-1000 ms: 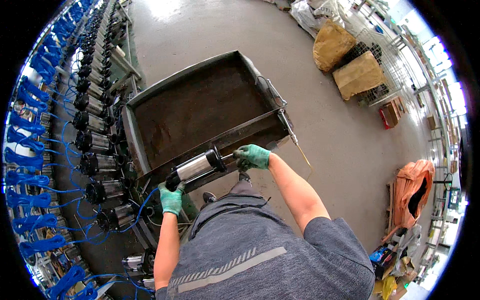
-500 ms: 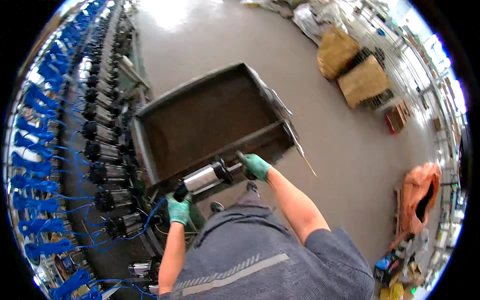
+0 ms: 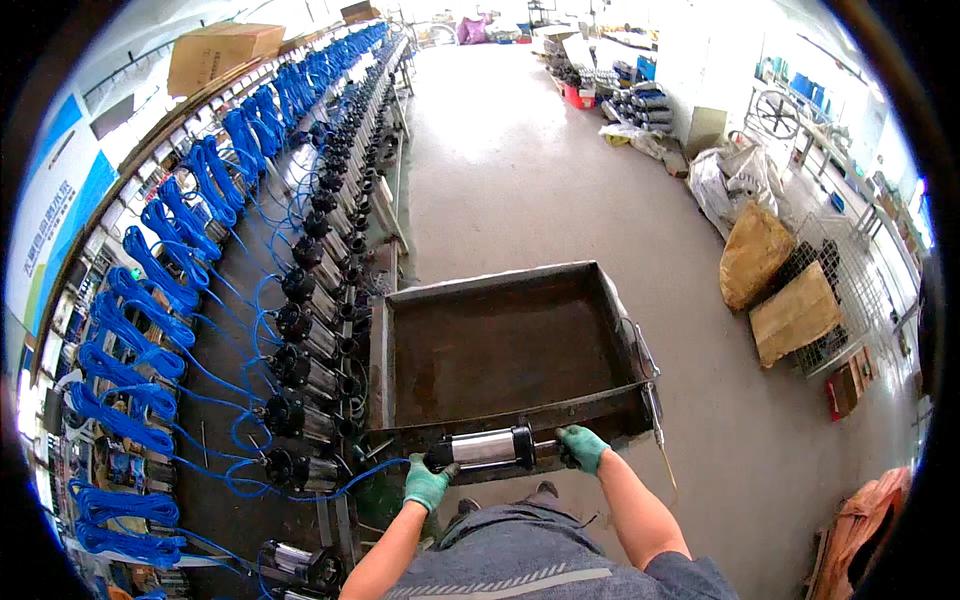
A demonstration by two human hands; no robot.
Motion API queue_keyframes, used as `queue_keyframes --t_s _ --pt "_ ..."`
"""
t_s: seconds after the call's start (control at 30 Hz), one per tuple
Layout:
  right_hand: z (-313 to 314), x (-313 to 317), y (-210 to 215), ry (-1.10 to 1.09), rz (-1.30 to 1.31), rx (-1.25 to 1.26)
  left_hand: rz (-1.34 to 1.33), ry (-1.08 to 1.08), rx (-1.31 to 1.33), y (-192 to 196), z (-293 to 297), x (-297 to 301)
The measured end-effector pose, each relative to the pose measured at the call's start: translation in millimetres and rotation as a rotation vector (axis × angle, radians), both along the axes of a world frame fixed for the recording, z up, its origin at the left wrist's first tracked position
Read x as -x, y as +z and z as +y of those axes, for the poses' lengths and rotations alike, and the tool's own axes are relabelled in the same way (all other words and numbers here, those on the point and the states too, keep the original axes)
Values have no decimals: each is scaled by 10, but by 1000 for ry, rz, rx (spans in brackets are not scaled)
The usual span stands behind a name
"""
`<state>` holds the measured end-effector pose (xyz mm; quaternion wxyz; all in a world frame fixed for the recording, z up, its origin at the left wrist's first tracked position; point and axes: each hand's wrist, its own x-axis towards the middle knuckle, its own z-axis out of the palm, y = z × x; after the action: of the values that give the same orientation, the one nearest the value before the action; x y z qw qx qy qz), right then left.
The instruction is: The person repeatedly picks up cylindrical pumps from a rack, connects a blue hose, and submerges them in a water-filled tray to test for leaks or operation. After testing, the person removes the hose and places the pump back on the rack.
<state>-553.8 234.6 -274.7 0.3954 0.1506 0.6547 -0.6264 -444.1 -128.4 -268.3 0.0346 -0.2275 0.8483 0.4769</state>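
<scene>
A submersible pump (image 3: pixel 480 449) with a bright steel barrel and black ends lies level over the near edge of a dark metal tank (image 3: pixel 500 281). My left hand (image 3: pixel 427 483), in a green glove, is closed round its black left end, where a blue cable (image 3: pixel 370 474) runs off to the left. At the right end, my right hand (image 3: pixel 585 449), gloved the same way, grips the narrow end piece beyond the black flange. My right fingertips are partly hidden against the dark metal.
To the left, a long row of similar pumps (image 3: pixel 310 384) stands beside a rack hung with coiled blue cables (image 3: pixel 118 410). A hose fitting (image 3: pixel 655 410) hangs on the tank's right rim. Brown cardboard (image 3: pixel 797 312) and a wire cage (image 3: pixel 868 290) stand farther right.
My view has swung upward, bringing more of the far floor into sight. The pump has turned from slanting up at its right end to nearly level, both hands still on it.
</scene>
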Motion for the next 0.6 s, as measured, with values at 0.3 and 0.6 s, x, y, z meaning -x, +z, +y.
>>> queue_keyframes --t_s 0.3,0.6 --pt "55 73 -57 58 -45 -105 -46 18 -1 169 105 -11" --pt "298 60 -96 635 1067 -390 -7 25 24 -56 2 -60"
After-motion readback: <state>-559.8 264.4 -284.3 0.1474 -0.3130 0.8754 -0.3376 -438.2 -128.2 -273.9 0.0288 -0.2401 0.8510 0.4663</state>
